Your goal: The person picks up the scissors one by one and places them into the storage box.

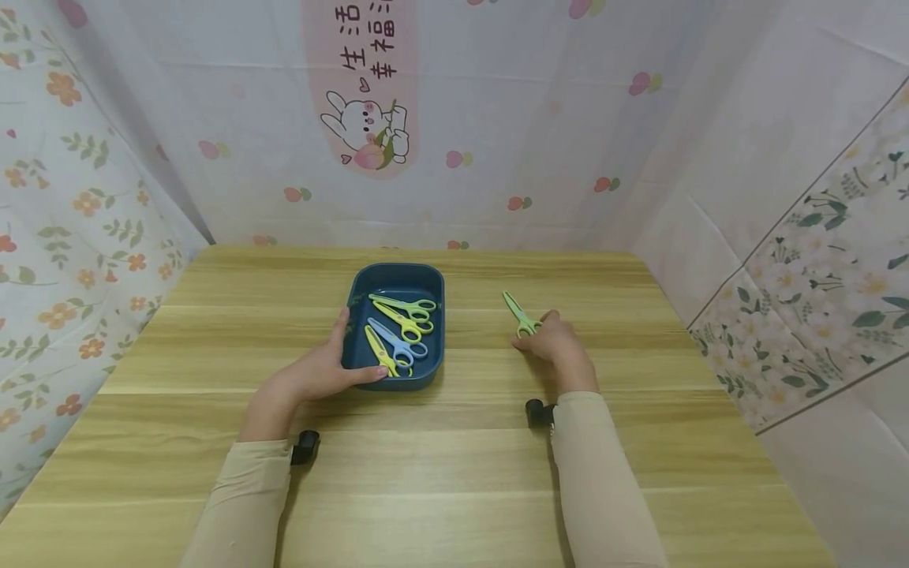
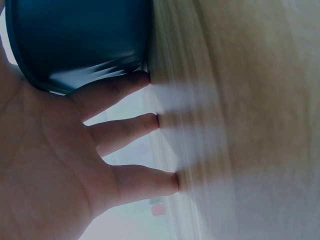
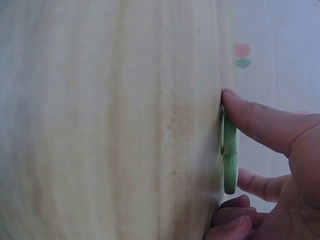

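A dark blue rectangular box (image 1: 398,276) stands on the table with several scissors inside: green scissors (image 1: 401,303), yellow scissors (image 1: 405,318) and blue scissors (image 1: 394,341), with another yellow pair (image 1: 379,350) by the near wall. My left hand (image 1: 323,365) rests at the box's near left corner, thumb over the near rim. In the left wrist view, its straight, spread fingers (image 2: 135,181) reach down to the tabletop. To the right, my right hand (image 1: 557,343) pinches light green scissors (image 1: 521,313) by their handles, thumb and index finger on either side. Their blades point away, low at the table.
The wood-grain table (image 1: 426,473) reaches back to a printed curtain (image 1: 497,118). Floral cloth (image 1: 78,237) hangs along the left side, and a patterned sheet (image 1: 817,276) borders the right. A black wrist mount (image 1: 306,446) sits at each cuff.
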`<state>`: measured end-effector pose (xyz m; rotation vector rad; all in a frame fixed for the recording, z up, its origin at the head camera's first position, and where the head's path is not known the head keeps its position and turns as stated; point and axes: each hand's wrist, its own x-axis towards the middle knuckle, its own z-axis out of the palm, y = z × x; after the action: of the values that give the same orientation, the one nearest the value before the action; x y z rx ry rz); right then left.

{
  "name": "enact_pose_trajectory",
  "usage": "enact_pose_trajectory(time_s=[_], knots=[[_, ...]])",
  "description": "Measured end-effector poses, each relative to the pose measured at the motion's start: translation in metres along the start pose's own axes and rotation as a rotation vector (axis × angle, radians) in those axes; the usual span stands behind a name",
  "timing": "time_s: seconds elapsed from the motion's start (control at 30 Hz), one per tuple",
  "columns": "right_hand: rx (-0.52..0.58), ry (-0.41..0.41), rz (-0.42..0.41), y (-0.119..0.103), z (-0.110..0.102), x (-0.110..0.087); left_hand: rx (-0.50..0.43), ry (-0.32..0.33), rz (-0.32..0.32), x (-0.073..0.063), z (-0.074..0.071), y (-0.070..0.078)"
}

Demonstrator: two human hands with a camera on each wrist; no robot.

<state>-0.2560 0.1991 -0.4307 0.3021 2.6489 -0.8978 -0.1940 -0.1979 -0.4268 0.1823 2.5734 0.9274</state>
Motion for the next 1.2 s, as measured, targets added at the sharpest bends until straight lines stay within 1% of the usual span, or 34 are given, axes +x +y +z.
enact_pose_trajectory(time_s=[0.23, 0.43, 0.57, 0.67, 0.77, 0.83, 1.0, 1.2], knots=[[0.025, 0.015, 0.018, 0.001, -0.002, 0.000, -0.006, -0.002, -0.005, -0.001, 0.000, 0.001], [-0.013, 0.069, -0.027, 0.000, -0.001, 0.002, -0.010, -0.003, -0.005, -0.002, -0.001, 0.002], [-0.035, 0.088, -0.042, -0.001, -0.002, 0.003, -0.013, -0.002, -0.005, -0.001, -0.001, 0.002], [-0.010, 0.077, -0.032, -0.001, -0.003, 0.002, -0.010, -0.003, -0.009, -0.001, -0.001, 0.001], [0.041, 0.076, -0.019, 0.000, -0.004, 0.000, -0.012, -0.001, -0.013, 0.000, 0.000, 0.001], [0.064, 0.083, -0.024, 0.000, -0.006, 0.001, -0.011, 0.000, -0.011, 0.000, 0.000, 0.002], [0.067, 0.116, -0.062, -0.002, -0.009, 0.001, -0.008, -0.001, -0.008, -0.001, -0.001, 0.002], [0.139, 0.123, -0.064, -0.008, -0.013, -0.003, -0.007, 0.000, -0.008, -0.001, -0.001, 0.001]])
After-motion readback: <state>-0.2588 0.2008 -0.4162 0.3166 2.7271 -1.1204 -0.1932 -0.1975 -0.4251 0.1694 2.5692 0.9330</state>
